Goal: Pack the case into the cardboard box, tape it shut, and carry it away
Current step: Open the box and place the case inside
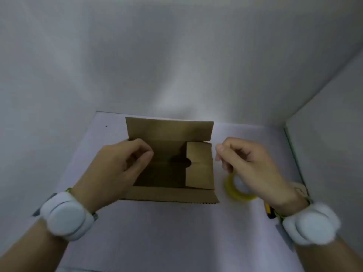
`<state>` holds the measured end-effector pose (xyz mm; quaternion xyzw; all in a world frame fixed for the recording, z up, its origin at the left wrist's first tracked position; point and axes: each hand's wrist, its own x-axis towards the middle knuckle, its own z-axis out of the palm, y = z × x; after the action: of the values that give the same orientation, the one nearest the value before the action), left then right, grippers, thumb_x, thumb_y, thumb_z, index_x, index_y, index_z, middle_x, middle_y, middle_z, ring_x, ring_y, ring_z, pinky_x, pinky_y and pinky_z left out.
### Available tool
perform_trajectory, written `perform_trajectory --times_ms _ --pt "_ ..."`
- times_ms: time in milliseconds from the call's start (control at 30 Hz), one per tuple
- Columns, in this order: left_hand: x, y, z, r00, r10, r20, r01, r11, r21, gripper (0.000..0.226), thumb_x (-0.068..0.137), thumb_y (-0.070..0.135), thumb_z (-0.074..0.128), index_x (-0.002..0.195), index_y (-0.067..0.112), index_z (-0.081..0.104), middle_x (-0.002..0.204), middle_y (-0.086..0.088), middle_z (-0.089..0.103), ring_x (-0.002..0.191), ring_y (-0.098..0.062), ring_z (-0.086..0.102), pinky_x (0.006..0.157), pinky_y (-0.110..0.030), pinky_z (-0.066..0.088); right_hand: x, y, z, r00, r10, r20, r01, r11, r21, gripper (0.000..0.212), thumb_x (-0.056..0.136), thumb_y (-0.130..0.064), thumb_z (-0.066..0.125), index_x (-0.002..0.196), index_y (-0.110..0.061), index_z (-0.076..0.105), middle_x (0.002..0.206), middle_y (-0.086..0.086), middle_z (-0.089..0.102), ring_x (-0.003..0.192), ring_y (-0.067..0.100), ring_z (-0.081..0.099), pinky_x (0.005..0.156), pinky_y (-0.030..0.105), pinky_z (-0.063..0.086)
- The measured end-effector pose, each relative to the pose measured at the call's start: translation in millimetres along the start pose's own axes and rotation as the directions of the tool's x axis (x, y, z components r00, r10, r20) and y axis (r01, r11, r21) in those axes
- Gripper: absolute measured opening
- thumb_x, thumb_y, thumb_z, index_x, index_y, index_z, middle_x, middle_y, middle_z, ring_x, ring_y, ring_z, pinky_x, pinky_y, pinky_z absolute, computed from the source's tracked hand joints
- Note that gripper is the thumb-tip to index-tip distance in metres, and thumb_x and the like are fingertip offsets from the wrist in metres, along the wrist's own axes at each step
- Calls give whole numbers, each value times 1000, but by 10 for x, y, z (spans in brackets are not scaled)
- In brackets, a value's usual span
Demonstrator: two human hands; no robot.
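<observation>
A pale work surface (167, 232) fills the near half of the view, walled in by white panels (176, 55) at the far side and on the right. On it, near the far panel, sits the cardboard box (169, 132), open at the top: its far flap stands upright, the right inner flap (199, 165) is folded over the opening, and the near flap lies flat toward the viewer. The inside is dark (whether the case lies in there cannot be told).

The left hand (115, 169) rests over the left side of the box, fingers curled loosely inward, touching or just above the left edge; it pinches nothing that shows. The right hand (249, 165) hovers just right of the box, fingers half-curled and apart from it, empty. Each wrist wears a white round band (64, 214).

Under the right hand lies a yellowish tape roll (234, 190), blurred, on the surface just beside the box. A small yellow-and-black object (269, 211) peeks out near the right wrist.
</observation>
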<state>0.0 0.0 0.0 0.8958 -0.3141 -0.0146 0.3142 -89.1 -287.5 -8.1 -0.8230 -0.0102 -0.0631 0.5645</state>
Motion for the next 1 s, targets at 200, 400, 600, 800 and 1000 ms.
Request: perform_trajectory --times_ms 200,400,600,800,1000 --pt "-137 -293 429 995 98 1 -97 986 135 30 95 56 40 99 39 64 83 22 65 75 -2 62 63 -26 54 -152 518 258 996 -86 -25 84 995 -58 43 100 -46 58 77 -10 66 70 8 59 69 23 57 69 16 44" --pt "-330 -558 770 991 112 76 -128 961 246 67 81 87 5 94 53 61 89 36 61 94 11 57 64 -11 46 -284 832 446 987 -161 -26 159 984 -80 34 99 -46 58 75 -23 66 72 1 59 71 10 56 72 15 43" --pt "-569 -614 1051 985 134 106 -166 901 402 82 78 83 -11 132 57 46 116 38 50 98 11 44 83 -7 29 -480 933 691 981 -191 -41 183 971 -154 32 95 -51 58 76 -27 66 78 -5 63 82 19 59 76 33 50" --pt "-692 -555 1245 975 210 75 -220 844 489 36 92 64 48 118 42 60 108 23 66 85 1 56 77 -14 36 -639 892 788 976 -209 -53 190 950 -248 32 93 -56 56 76 -32 67 81 -7 64 89 17 60 76 35 48" --pt "-881 -447 1537 926 369 -81 -279 811 514 27 65 24 96 82 23 75 71 6 71 55 -14 64 49 -25 52 -900 1015 890 955 -276 -107 191 850 -491 27 95 -57 54 85 -36 67 94 -20 57 105 6 53 80 23 43"
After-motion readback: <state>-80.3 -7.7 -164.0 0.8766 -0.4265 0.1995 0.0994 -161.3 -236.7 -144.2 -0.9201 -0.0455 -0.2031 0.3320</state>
